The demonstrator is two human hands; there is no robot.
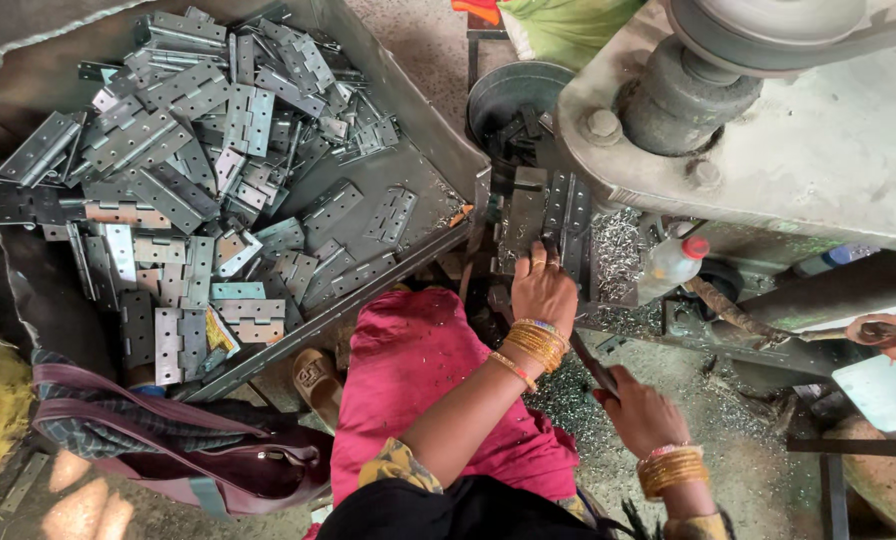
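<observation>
My left hand [543,287], with gold bangles at the wrist, reaches up to the grey drilling machine [818,140]. Its fingers are closed on the lower end of a metal hinge [558,212] lying open on the machine bed. My right hand [640,410], also bangled, is lower right and grips a dark lever handle [590,362] that slants up towards the machine. A big metal tray [423,135] at the left holds several loose grey hinges [198,170] in a heap, a forearm's length from my left hand.
A round metal bucket [513,100] with dark parts stands behind the bed. Metal shavings [618,250] and a plastic bottle with a red cap [673,262] lie right of the hinge. My pink-clad lap [418,360], a sandal [318,380] and a maroon bag [168,440] are below the tray.
</observation>
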